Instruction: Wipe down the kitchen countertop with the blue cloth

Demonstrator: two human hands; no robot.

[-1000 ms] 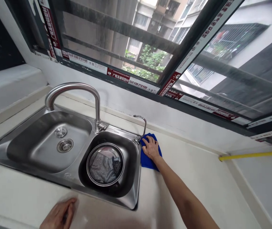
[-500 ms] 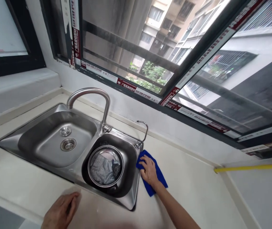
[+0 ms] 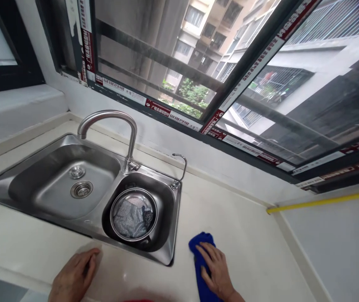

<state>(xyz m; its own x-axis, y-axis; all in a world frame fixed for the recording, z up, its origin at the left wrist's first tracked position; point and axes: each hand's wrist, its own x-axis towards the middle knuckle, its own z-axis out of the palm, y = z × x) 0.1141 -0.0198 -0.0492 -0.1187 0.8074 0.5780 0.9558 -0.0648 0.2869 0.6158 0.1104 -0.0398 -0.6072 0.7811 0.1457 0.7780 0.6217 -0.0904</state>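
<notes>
My right hand (image 3: 216, 269) lies flat, fingers spread, on a blue cloth (image 3: 202, 251) pressed to the pale countertop (image 3: 245, 235), just right of the sink's near right corner. My left hand (image 3: 74, 277) rests palm down on the counter's front edge, in front of the steel double sink (image 3: 56, 184), and holds nothing. A round metal strainer basket (image 3: 133, 214) with a grey cloth in it sits in the small right basin.
A tall curved faucet (image 3: 113, 126) and a small thin tap (image 3: 179, 170) stand behind the sink. A big window (image 3: 198, 63) runs along the back wall. At the right, a yellow pipe (image 3: 324, 201) runs along the wall.
My right hand has dragged the blue cloth from beside the small tap down along the sink's right edge toward the counter's front. My left hand has stayed in place.
</notes>
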